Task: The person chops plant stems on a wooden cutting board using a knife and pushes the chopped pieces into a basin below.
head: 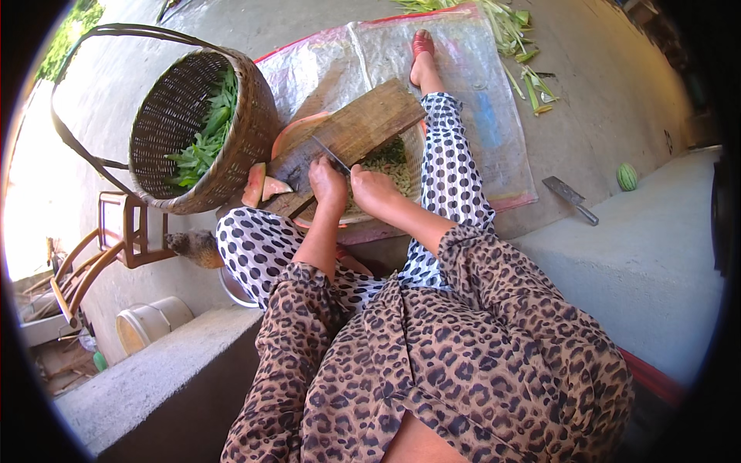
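Observation:
A wooden board (370,122) lies tilted across a basin (415,151) that holds chopped plant pieces (399,173). My right hand (372,186) is closed at the near end of a knife (330,154), whose thin blade points up and left over the board. Right beside it my left hand (328,180) rests on the board with its fingers curled by the blade; whether it pinches something is hidden. Watermelon pieces (254,185) lie on the board's lower left end. Left of the board, a woven basket (257,104) holds green leaves (209,136).
A plastic sheet (480,124) lies under the basin. A cleaver (563,192) and a small watermelon (626,176) are on the right ledge. Stripped stalks (535,92) lie beyond. At left are a wooden chair (118,231), a white bucket (153,321) and a chicken (198,247).

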A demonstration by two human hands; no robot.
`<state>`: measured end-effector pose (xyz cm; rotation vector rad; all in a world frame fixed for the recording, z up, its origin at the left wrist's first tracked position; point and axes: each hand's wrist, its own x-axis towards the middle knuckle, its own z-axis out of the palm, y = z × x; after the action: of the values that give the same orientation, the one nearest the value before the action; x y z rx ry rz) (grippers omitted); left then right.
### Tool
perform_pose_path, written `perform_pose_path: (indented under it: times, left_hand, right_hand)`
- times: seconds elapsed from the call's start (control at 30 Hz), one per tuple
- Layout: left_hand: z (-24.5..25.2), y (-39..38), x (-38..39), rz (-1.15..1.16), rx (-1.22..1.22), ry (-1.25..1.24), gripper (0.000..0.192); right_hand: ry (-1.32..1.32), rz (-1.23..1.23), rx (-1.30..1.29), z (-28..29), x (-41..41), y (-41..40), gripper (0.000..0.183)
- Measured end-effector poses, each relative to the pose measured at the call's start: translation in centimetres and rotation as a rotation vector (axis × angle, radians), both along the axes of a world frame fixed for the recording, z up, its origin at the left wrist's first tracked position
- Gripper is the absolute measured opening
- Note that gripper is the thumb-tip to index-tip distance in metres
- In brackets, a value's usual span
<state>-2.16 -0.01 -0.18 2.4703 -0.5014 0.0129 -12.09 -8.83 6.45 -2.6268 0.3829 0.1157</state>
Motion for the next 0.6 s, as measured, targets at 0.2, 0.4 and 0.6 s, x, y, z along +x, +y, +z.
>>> perform_pose_path:
  times: [0.2, 0.4, 0.6]
  left_hand:
    - [0.8, -0.2, -0.5, -0.004, 0.034, 0.026, 0.014]
    - [0.3, 0.4, -0.3, 0.008, -0.004, 0.029, 0.014]
    - [0.3, 0.0, -0.1, -0.001, 0.022, 0.022, 0.013]
  right_hand:
    - [-0.086, -0.12, 0.064, -3.3, 1.2, -0.1, 0.019]
    - [-0.188, -0.067, 0.036, -1.7, -0.2, 0.0, 0.018]
    - [-0.039, 0.027, -0.03, 0.4, -1.1, -0.2, 0.019]
